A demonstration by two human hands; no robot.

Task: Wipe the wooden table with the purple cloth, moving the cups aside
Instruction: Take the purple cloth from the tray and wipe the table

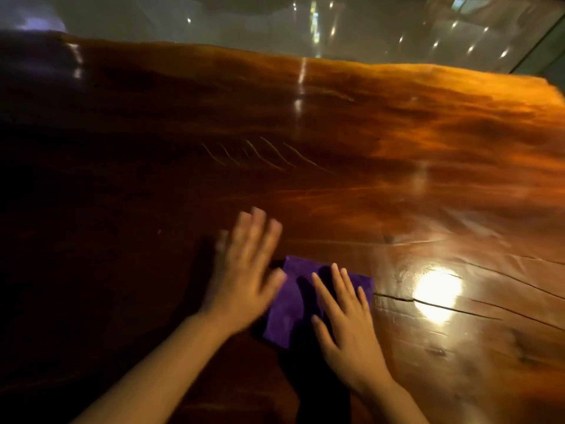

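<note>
A folded purple cloth [290, 304] lies flat on the glossy wooden table [336, 133], near its front edge. My right hand [345, 319] rests flat on the cloth's right half, fingers spread and pressing down. Just left of the cloth is my left hand [244, 270], fingers apart and blurred, with its thumb at the cloth's left edge. It holds nothing. No cups are in view.
The table is a dark reddish slab with an uneven far edge and long cracks [458, 307] at the right. A lamp's bright reflection [437, 289] glares beside the cloth. Past the far edge lies a shiny grey floor [305, 26].
</note>
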